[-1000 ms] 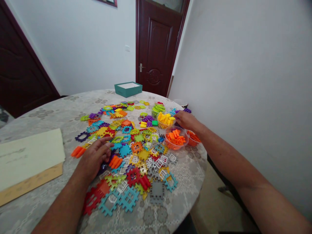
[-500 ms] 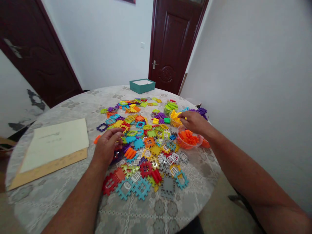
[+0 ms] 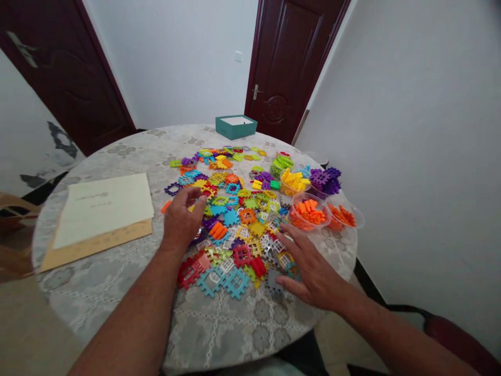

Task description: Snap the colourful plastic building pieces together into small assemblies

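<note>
A heap of flat, notched plastic building tiles in many colours lies across the table, several with window-like openings. Over the left side of the heap is my left hand (image 3: 182, 219), fingers loosely bent and thumb apart. A bit of yellow shows between thumb and fingers; whether it is touched is unclear. Spread fingers and an open thumb mark my right hand (image 3: 311, 269), low over the near right side, holding nothing visible. Beneath it is a grey tile (image 3: 275, 282), partly covered. Light blue tiles (image 3: 236, 282) and a red tile (image 3: 242, 254) lie between the hands.
Clear tubs at the right hold yellow pieces (image 3: 295, 181), orange pieces (image 3: 309, 211), green pieces (image 3: 282, 164) and purple tiles (image 3: 326, 180). A teal box (image 3: 236, 128) stands at the back. Paper sheets (image 3: 104, 206) lie over brown card (image 3: 97, 243) at left.
My right hand has come away from the tub of yellow pieces, back towards me over the near tiles, its fingers now spread. My left hand stays by the heap's left side. The view has shifted slightly.
</note>
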The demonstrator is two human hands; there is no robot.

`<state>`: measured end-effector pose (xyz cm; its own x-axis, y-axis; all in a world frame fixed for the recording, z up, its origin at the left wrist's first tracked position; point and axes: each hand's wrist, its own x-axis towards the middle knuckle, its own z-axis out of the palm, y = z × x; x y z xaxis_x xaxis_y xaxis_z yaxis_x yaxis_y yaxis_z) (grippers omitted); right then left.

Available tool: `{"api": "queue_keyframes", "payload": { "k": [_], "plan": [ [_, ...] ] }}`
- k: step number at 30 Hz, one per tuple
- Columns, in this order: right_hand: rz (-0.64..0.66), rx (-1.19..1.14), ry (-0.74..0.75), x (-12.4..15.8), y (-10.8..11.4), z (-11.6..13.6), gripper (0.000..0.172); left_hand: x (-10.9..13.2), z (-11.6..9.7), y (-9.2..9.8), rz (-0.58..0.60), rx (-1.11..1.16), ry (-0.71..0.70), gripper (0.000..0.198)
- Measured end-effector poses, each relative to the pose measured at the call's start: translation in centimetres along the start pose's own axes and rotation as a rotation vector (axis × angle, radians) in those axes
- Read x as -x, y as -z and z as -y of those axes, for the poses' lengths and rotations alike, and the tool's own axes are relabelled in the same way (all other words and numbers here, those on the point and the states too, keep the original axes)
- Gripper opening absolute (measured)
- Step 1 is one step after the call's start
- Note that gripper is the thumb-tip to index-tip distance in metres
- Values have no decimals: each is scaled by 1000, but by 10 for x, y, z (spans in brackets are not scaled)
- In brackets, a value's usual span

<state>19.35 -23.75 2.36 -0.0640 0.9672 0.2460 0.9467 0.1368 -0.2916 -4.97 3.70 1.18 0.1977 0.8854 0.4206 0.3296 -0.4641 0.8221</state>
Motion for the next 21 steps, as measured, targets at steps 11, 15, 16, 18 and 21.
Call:
{"api": "queue_keyframes", "payload": {
  "k": [11,15,16,18,21],
  "plan": [
    [-74,139,-45,68,-42,-47,103,25,-38,8,277,-340,-436,56],
    [-43,133,-11,48,-51,-42,108,79,-34,17,428,-569,-428,89],
    [-31,132,-14,43,-52,-41,108,93,-30,17,458,-630,-400,96],
    [0,129,-35,34,-55,-38,108,116,-23,16,518,-723,-338,106],
    [55,116,-78,21,-56,-33,106,130,-16,11,570,-793,-301,111]
  ]
}}
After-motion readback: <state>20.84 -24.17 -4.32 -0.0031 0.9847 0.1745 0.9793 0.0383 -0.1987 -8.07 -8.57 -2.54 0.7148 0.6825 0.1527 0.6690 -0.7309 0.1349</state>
